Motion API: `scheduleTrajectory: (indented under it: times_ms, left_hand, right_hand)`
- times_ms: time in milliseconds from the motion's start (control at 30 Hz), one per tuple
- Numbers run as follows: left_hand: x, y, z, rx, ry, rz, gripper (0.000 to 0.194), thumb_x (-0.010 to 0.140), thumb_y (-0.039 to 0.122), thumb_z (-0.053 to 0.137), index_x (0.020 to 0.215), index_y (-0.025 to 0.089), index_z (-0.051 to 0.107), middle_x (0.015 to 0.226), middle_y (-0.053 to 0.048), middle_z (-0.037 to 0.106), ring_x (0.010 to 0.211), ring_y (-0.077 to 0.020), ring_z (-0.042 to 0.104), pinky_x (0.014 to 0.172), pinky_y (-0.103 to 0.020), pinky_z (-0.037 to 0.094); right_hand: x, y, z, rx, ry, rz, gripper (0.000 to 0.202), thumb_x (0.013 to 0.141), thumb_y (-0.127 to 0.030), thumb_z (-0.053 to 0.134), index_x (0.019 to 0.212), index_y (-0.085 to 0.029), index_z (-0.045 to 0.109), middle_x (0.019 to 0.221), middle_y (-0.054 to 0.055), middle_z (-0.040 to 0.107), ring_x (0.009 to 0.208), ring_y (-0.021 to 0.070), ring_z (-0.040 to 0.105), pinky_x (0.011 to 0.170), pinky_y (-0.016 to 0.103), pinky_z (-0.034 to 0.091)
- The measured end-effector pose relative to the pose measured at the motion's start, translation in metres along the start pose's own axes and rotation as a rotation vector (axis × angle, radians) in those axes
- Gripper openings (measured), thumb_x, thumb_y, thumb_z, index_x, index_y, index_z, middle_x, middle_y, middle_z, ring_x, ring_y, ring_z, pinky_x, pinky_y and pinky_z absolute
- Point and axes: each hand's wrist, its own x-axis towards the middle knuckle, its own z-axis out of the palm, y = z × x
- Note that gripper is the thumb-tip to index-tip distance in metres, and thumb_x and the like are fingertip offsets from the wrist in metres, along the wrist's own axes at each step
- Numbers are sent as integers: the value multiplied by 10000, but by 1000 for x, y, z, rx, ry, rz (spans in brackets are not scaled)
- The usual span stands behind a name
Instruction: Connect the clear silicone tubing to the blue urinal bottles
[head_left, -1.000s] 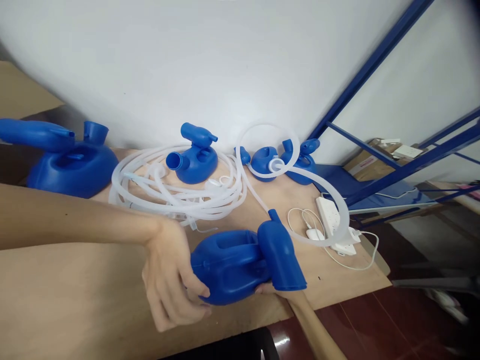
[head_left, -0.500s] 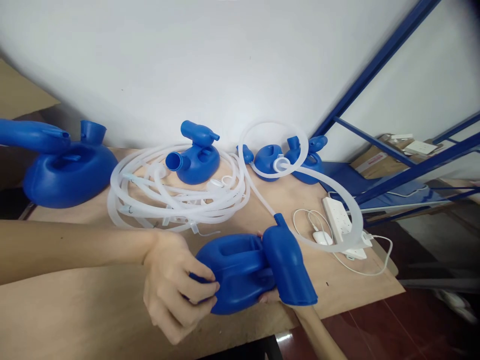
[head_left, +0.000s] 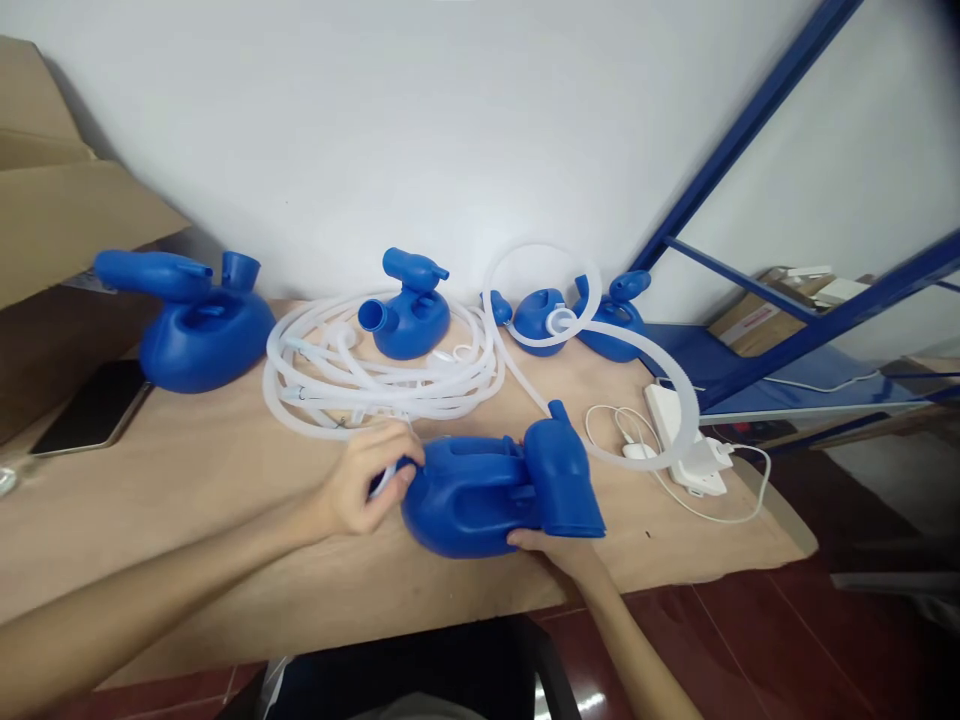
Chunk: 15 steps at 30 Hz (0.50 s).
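At the table (head_left: 247, 490), mostly hidden right hand (head_left: 553, 546) around blue bottle (head_left: 465, 515); left hand (head_left: 360, 475) curled, contents unclear.

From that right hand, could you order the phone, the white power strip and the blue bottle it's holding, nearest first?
1. Blue bottle: in the right hand, touching it.
2. White power strip: off to the hand's right.
3. Phone: farthest, away at the left.
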Motion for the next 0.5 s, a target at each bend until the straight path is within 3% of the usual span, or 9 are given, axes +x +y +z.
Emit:
scheduleTrajectory:
  times_ms: [100,167,300,433,500]
  left_hand:
    - [10,-7,-4,-69,64,-389,251,975,433,554,955,202,651,893,-48,715,833,-232,665,774,-346,528]
    - [22,-10,-11,-91,21,-528,370,977,550,526,987,206,664,937,-44,738,880,-249,681,806,-354,546]
    - [60,-12,-27,116,-233,-519,615,1050,616,263,1002,203,716,1005,-69,777,940,-262,718,869,-372,565]
    - [114,-32,-28,382,-312,-476,441,1029,526,421,975,216,729,899,-66,757,898,-278,719,861,-385,535]
    - [140,-51,-19,478,-349,-496,350,1034,439,473,1011,216,741,1008,-91,761,1021,-302,714,917,-410,529]
  right_hand:
    - [-4,-4,10,-21,102,104,1161,567,-583,959,1582,-268,493,1358,134,717,1316,450,645,1182,680,456]
    - [-7,-7,12,-32,152,69,1199,592,-564,961,1622,-258,427,1388,141,702,1313,446,651,1183,679,459]
    - [-7,-5,7,12,147,-181,1155,646,-520,950,1632,-283,398,1459,125,663,1341,421,640,1172,657,492]
    - [-4,8,1,4,159,-249,1130,658,-474,958,1628,-332,396,1474,105,655,1247,418,698,1073,674,571]
    - [-3,14,2,-12,194,-222,1167,644,-461,966,1641,-336,373,1482,115,646,1184,430,725,995,682,611]
